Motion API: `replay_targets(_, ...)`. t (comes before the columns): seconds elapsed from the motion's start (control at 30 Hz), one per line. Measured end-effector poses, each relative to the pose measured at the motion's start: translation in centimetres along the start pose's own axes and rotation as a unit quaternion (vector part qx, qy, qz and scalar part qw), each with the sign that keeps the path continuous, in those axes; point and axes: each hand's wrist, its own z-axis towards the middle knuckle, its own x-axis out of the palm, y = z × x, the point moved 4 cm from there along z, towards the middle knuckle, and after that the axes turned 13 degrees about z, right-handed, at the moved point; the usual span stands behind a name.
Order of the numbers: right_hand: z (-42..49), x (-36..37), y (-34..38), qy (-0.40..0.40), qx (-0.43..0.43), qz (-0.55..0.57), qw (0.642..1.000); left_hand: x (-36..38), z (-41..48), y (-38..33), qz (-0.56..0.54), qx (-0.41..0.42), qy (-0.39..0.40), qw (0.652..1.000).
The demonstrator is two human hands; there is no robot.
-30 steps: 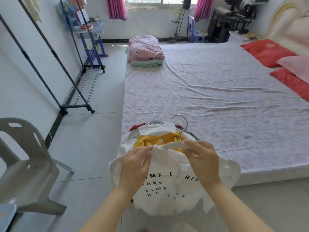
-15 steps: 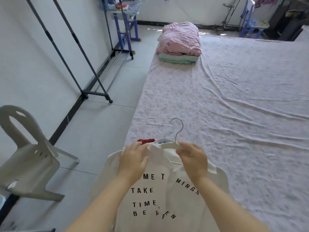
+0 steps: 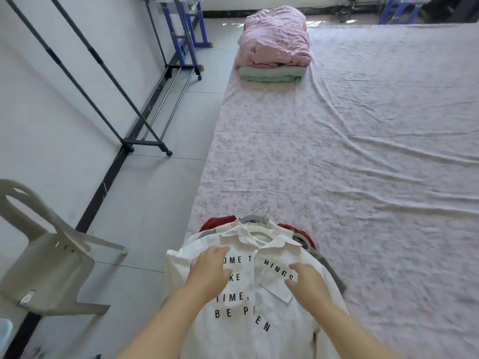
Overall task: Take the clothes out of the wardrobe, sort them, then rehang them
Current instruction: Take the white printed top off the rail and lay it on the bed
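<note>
A white shirt (image 3: 248, 314) with black printed letters lies on its white hanger (image 3: 255, 233) on top of a pile of hung clothes at the near corner of the bed (image 3: 363, 151). A red garment (image 3: 220, 221) and several metal hanger hooks (image 3: 260, 207) stick out from under it. My left hand (image 3: 208, 272) rests flat on the shirt's left chest. My right hand (image 3: 307, 283) lies with relaxed fingers on the right chest beside the pocket. Neither hand grips anything.
A folded pink quilt (image 3: 276, 38) on a green one sits at the bed's far left corner. A black clothes rack (image 3: 145, 141) stands by the left wall, without clothes on the part in view. A grey plastic chair (image 3: 49, 257) stands at the near left on the tiled floor.
Both hands let go of the hanger and collar and moved down onto the shirt's chest. The shirt now lies flat on the pile. The view tipped further down.
</note>
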Motion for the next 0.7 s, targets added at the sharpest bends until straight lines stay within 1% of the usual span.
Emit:
replay_targets(0.1,-2.0,-0.4,-1.5,-0.011,0.019,0.018,1.000,-0.7,0.1,-1.4,0.012,0.040,0.011,0.999)
replay_targets(0.2,-4.5,-1.2,-2.8,-0.042,0.043,0.040,0.997,-1.8,-0.2,-3.3,0.049,0.092,0.008,0.994)
replay_targets(0.3,-7.8,-1.8,-4.1,-0.084,0.075,0.081,0.990,-2.4,-0.6,-5.4,0.097,0.165,0.011,0.981)
replay_targets(0.37,-10.8,-2.0,-4.9,-0.124,0.101,0.112,0.981,-2.2,-1.2,-6.7,0.133,0.226,0.018,0.965)
replay_targets(0.47,-16.3,-1.4,-5.5,-0.187,0.144,0.162,0.958,-1.6,-2.6,-8.8,0.189,0.300,0.029,0.935)
replay_targets(0.53,-20.5,-0.3,-5.9,-0.229,0.177,0.214,0.933,-0.8,-4.2,-10.2,0.220,0.358,0.029,0.907)
replay_targets(0.63,-27.1,3.1,-7.5,-0.302,0.242,0.249,0.888,0.7,-7.9,-12.4,0.275,0.452,0.021,0.848)
replay_targets(0.7,-32.0,6.4,-8.8,-0.340,0.288,0.263,0.856,2.4,-11.1,-13.5,0.297,0.503,0.040,0.811)
